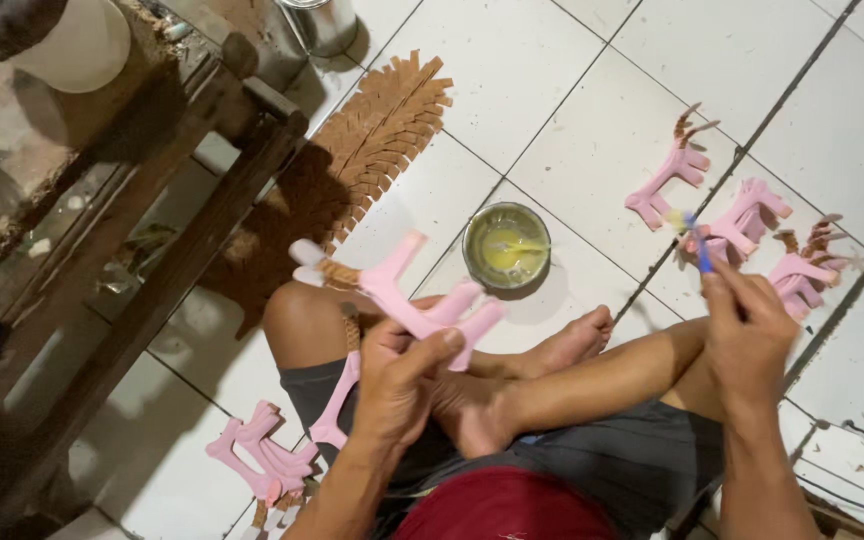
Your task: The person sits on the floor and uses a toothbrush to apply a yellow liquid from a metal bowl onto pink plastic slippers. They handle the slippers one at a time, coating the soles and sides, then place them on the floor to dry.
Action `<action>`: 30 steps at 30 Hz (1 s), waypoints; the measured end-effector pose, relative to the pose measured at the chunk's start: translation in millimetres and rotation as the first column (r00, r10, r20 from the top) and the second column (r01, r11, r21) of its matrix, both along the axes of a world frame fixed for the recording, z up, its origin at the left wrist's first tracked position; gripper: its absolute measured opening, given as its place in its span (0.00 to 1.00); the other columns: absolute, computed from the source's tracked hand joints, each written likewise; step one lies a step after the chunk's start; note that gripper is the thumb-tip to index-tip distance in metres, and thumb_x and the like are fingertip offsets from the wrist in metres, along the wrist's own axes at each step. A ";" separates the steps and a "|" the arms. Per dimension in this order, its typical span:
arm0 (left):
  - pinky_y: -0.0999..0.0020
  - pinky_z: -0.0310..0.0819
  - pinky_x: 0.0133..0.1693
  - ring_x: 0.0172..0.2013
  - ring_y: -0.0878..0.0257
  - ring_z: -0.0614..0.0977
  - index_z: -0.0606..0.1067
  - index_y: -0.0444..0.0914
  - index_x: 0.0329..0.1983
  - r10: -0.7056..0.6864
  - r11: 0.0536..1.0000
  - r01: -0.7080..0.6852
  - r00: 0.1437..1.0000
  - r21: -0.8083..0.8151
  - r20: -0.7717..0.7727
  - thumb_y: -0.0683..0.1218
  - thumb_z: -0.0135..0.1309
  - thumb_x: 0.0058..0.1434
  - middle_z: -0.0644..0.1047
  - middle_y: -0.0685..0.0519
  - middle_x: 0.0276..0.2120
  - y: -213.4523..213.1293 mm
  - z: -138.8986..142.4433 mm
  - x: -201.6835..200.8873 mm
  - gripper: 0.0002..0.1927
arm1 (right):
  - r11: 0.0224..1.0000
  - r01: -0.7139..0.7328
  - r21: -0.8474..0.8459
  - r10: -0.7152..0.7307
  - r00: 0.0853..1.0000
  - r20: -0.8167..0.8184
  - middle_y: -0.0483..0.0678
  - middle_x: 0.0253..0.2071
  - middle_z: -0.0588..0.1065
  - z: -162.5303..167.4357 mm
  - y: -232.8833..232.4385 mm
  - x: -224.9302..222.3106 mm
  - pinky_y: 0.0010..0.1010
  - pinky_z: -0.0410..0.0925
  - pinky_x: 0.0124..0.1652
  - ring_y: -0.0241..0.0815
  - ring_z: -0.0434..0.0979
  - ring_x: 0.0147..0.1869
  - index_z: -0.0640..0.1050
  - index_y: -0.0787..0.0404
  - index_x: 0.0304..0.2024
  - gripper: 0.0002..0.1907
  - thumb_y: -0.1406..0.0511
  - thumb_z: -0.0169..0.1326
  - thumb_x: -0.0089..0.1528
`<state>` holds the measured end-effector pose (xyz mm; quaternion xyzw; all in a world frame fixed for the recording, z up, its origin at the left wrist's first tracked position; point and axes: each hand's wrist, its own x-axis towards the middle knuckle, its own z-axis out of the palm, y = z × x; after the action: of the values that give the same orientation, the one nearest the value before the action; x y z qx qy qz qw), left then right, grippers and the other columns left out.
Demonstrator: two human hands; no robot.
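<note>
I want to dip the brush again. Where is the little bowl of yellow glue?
The bowl sits on the white tiled floor at the middle of the head view, just beyond the person's bare foot.

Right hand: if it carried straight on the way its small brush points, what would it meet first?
Probably the pink branched piece on the white tiles: the right hand aims its blue brush up-left at it. Depth is unclear.

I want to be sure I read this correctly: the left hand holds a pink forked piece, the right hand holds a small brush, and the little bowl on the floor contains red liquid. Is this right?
Not quite. In the head view the bowl holds yellow liquid, not red. The rest stands: the left hand holds a pink forked piece, and the right hand holds a small brush.
</note>
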<state>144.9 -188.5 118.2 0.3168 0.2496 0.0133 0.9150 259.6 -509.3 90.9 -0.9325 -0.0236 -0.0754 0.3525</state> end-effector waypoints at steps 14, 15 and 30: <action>0.70 0.79 0.39 0.37 0.64 0.82 0.76 0.25 0.50 -0.132 0.969 0.122 0.991 0.215 0.033 0.35 0.58 0.60 0.81 0.44 0.39 -22.6 19.7 6.7 0.15 | 0.804 -0.442 0.398 0.429 0.894 0.126 0.49 0.39 0.78 56.0 95.8 -49.2 0.21 0.69 0.36 0.35 0.78 0.38 0.80 0.69 0.53 0.15 0.77 0.56 0.63; 0.71 0.79 0.39 0.38 0.64 0.83 0.76 0.26 0.49 -0.125 0.975 0.116 0.991 0.191 0.040 0.35 0.58 0.59 0.82 0.44 0.40 -22.0 16.9 6.3 0.15 | 0.822 -0.432 0.371 0.427 0.899 0.098 0.50 0.37 0.78 57.4 96.9 -46.3 0.21 0.68 0.34 0.35 0.77 0.36 0.81 0.69 0.52 0.15 0.77 0.56 0.63; 0.70 0.80 0.47 0.49 0.60 0.85 0.72 0.24 0.59 -0.061 0.983 0.036 0.989 0.181 0.137 0.37 0.54 0.61 0.80 0.40 0.54 -14.3 22.0 7.5 0.22 | 0.918 -0.217 0.332 0.226 0.974 0.011 0.48 0.34 0.76 60.3 91.8 -39.0 0.24 0.67 0.34 0.35 0.74 0.33 0.81 0.68 0.53 0.14 0.76 0.56 0.64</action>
<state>152.4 -202.8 140.3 0.4015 0.1741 0.0357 0.8984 220.6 -417.5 151.2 -0.8523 -0.1112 -0.0253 0.5104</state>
